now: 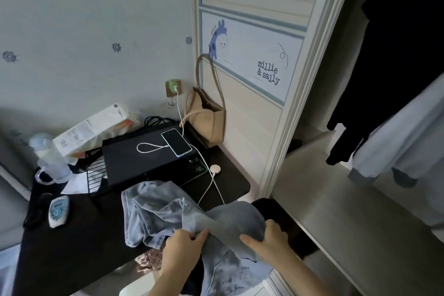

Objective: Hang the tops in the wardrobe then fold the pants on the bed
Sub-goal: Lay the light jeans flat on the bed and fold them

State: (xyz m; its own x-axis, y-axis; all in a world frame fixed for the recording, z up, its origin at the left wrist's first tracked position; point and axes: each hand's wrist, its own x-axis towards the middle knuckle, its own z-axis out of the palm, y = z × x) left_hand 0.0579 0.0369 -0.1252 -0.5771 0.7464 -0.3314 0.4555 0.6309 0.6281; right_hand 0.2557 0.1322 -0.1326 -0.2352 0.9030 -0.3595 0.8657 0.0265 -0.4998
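A pair of light blue jeans (168,211) lies bunched over the front right corner of a black desk (72,247) and hangs down toward me. My left hand (185,247) pinches a fold of the denim at its lower middle. My right hand (269,235) grips the fabric's right side, fingers curled over the top. The open wardrobe (360,199) is at the right, with a dark garment (355,103) and a pale blue-grey top (403,146) hanging inside.
On the desk sit a closed black laptop (144,158), a phone (176,142) on a white charging cable, a beige handbag (206,120), a remote (58,210), a bottle (48,156) and a white package (91,127). The wardrobe's sliding door (252,55) stands behind the desk.
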